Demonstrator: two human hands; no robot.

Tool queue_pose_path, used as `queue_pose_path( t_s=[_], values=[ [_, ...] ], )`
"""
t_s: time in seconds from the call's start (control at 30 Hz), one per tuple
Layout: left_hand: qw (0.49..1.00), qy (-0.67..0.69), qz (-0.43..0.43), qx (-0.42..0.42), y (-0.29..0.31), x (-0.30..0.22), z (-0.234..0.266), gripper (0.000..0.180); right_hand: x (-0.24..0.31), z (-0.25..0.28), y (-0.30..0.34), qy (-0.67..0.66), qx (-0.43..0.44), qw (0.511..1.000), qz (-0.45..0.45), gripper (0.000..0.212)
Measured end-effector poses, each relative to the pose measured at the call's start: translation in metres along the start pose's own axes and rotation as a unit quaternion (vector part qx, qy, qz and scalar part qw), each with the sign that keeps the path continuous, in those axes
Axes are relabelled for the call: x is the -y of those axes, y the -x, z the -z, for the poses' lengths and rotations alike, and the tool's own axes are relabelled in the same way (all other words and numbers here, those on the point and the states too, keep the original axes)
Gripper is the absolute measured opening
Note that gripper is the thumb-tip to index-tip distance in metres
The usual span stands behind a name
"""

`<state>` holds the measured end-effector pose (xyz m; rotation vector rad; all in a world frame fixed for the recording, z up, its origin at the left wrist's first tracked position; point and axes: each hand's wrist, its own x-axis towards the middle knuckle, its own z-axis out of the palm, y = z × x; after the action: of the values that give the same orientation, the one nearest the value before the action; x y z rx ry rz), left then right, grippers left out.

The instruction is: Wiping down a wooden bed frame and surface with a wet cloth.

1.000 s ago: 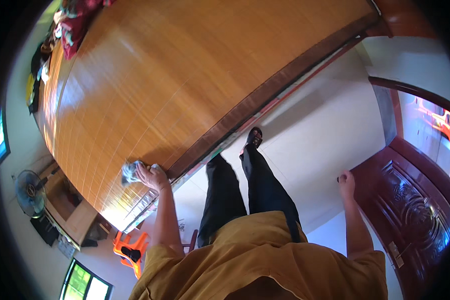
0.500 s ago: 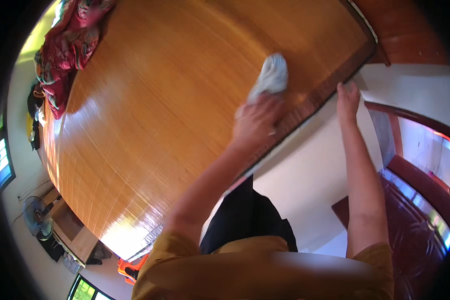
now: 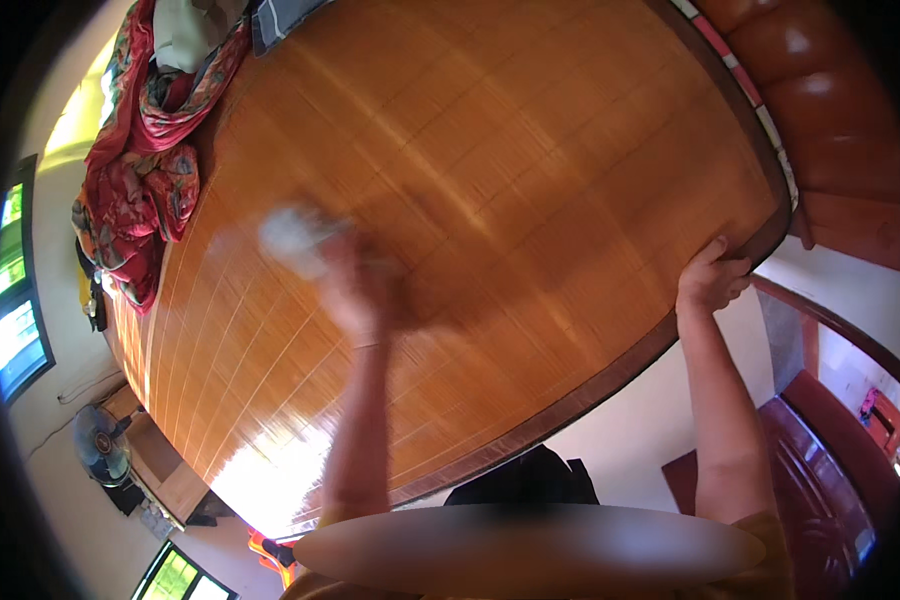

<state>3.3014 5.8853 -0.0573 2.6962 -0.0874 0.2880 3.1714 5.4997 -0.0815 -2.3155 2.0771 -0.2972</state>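
left hand (image 3: 355, 290) outstretched, holding pale cloth (image 3: 292, 238) | right hand (image 3: 710, 280) on mat edge (image 3: 572, 407)

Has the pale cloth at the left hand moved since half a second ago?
Yes. Judged against the dark border of the bamboo mat, the pale cloth, with the left hand, has moved farther inward, toward the red floral blanket.

Smooth, glossy wood-like mat (image 3: 530, 230), cloth rag (image 3: 295, 238) — matt, leather-like headboard (image 3: 815, 110) — shiny
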Motion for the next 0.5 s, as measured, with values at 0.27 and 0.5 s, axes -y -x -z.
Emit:
queue_pose_path(
  t_s=[0.27,0.5],
  values=[
    [0.756,0.238,-0.57,0.218,0.086,-0.175,-0.067,0.034,0.009,0.0,0.011,-0.012,0.007,1.0,0.014,0.067],
    [0.997,-0.081,-0.001,0.002,-0.135,0.094,-0.043,0.031,-0.004,-0.003,0.004,-0.004,-0.019,1.0,0.023,0.074]
  ],
)
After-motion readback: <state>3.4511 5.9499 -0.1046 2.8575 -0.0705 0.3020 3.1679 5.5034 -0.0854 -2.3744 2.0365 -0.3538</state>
